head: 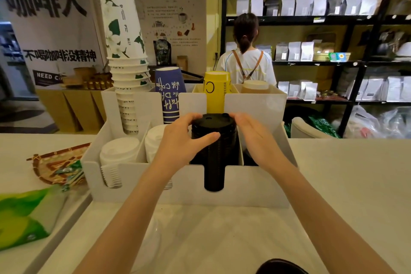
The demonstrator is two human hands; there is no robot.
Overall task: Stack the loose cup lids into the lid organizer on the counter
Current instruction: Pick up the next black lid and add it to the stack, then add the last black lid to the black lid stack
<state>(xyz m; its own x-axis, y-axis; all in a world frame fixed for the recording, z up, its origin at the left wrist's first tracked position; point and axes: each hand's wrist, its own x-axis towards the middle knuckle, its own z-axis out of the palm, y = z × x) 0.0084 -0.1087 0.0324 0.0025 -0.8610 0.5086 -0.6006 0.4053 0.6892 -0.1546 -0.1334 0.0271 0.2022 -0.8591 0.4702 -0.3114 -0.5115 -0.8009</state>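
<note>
Left hand [178,140] hides white lids [153,140] beside black stack [213,140].

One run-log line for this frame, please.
phase: seating lids | left hand: gripping black lid stack | right hand: steadying its far side | slot: third of organizer | loose lid: near edge

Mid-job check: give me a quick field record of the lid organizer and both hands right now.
organizer: white lid organizer on the counter
black lids: tall black lid stack in third front slot from the left
left hand: left hand gripping the stack's left side, thumb across its front
right hand: right hand flat against the stack's right side
white lids: white lid stack in leftmost slot
loose lid: dark lid at bottom edge
</note>
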